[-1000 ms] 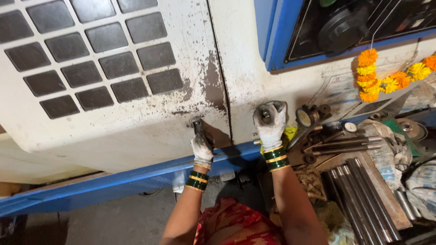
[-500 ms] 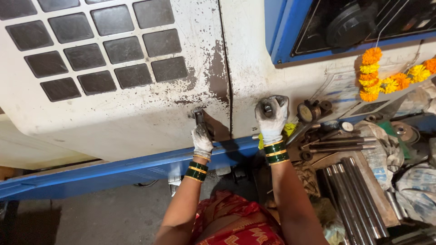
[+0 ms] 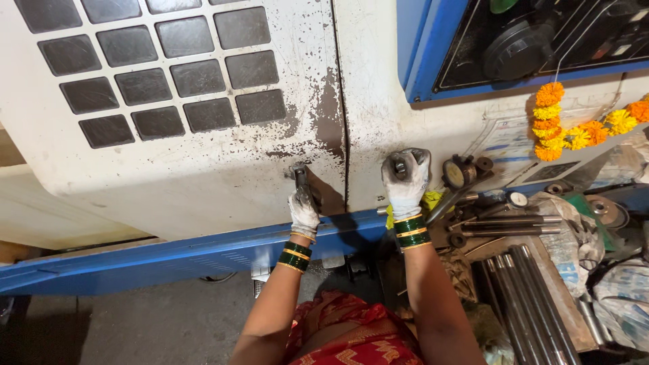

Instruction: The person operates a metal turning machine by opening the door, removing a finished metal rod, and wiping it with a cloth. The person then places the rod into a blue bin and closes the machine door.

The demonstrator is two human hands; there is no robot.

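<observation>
- Left hand (image 3: 303,211), white-gloved: grip closed round the dark metal door handle (image 3: 298,174) at the right edge of the worn white machine door (image 3: 203,169).
- Right hand (image 3: 405,181): wrapped shut on a small dark metal part (image 3: 399,166).
- Advice: pull level, wrist straight.
- Surroundings: cluttered tabletop (image 3: 541,257) at right with steel rods (image 3: 527,284); marigold garland (image 3: 561,125); grey concrete floor (image 3: 149,324).

Worn matt painted-metal machine door (image 3: 203,182), dull metal handle (image 3: 299,177), grimy knit cloth gloves (image 3: 404,186), smooth steel rods (image 3: 527,290).

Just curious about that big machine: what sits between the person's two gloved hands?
In the head view, between the left hand and right hand runs the door seam, a dark vertical line edged by worn paint.
</observation>
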